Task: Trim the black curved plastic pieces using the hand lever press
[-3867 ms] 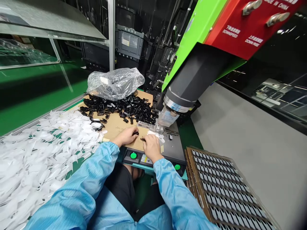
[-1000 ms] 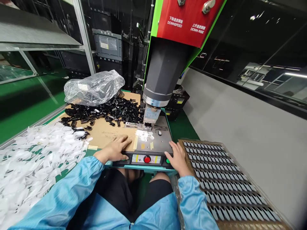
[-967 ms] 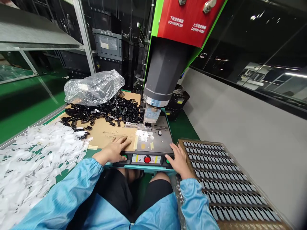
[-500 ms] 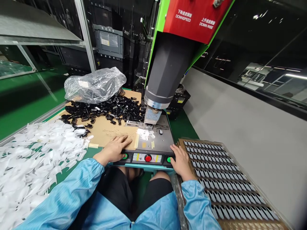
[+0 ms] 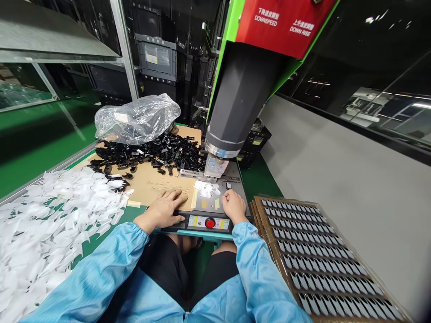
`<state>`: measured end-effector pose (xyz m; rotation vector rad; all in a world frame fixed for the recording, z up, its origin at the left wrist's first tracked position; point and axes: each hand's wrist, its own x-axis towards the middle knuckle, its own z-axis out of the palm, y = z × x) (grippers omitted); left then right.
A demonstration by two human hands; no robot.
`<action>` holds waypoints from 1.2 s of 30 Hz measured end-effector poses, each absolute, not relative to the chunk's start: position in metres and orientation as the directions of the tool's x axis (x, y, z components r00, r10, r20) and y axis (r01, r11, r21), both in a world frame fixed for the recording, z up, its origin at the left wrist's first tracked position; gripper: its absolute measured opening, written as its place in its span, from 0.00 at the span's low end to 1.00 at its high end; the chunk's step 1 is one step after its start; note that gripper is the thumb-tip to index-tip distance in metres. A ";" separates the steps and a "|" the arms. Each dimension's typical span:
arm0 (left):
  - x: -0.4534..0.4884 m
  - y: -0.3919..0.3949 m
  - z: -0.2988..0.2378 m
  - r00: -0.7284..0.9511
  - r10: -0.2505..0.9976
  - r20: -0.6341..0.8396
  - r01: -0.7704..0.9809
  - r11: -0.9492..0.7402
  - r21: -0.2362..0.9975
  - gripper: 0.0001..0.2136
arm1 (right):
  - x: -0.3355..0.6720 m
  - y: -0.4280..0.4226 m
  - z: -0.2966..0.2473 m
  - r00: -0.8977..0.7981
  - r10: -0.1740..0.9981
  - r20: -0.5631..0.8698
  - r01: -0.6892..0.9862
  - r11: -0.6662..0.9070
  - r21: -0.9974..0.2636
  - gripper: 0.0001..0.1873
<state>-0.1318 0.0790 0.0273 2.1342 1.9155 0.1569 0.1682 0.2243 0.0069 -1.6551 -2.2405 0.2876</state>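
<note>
1. Grip of the left hand (image 5: pixel 165 210): spread flat, just left of the red button (image 5: pixel 210 222).
2. Grip of the right hand (image 5: pixel 233 206): curled, cannot tell its hold, just right of the button.
3. The white parts (image 5: pixel 206 188): just beyond the button.

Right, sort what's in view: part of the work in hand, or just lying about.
In hand: left hand, right hand, small white pieces, fixture plate, press head.
Lying about: plastic bag, grey crate, filled tray.

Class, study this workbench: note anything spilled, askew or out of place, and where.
Some black parts lie among the white pieces at the cardboard sheet's left edge, mixing the two piles; nothing else stands out.
</note>
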 end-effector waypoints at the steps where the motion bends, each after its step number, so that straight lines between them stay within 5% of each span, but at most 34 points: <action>1: -0.132 0.079 0.028 0.121 0.988 -0.099 0.959 -0.091 0.267 0.40 | 0.165 0.225 0.007 -0.272 0.951 0.150 0.880 0.309 -0.361 0.07; 11: -0.133 0.078 0.024 0.122 0.989 -0.083 0.950 -0.092 0.299 0.38 | 0.169 0.222 0.001 -0.350 0.921 0.173 0.825 0.390 -0.408 0.14; 31: -0.137 0.094 0.037 0.123 0.983 -0.134 0.944 -0.074 0.321 0.35 | 0.169 0.230 0.007 -0.333 0.930 0.156 0.756 0.363 -0.545 0.10; 36: -0.120 0.167 0.056 0.112 0.992 0.066 0.888 -0.130 0.441 0.28 | 0.144 0.265 0.024 -0.286 0.938 0.196 0.716 0.345 -0.607 0.19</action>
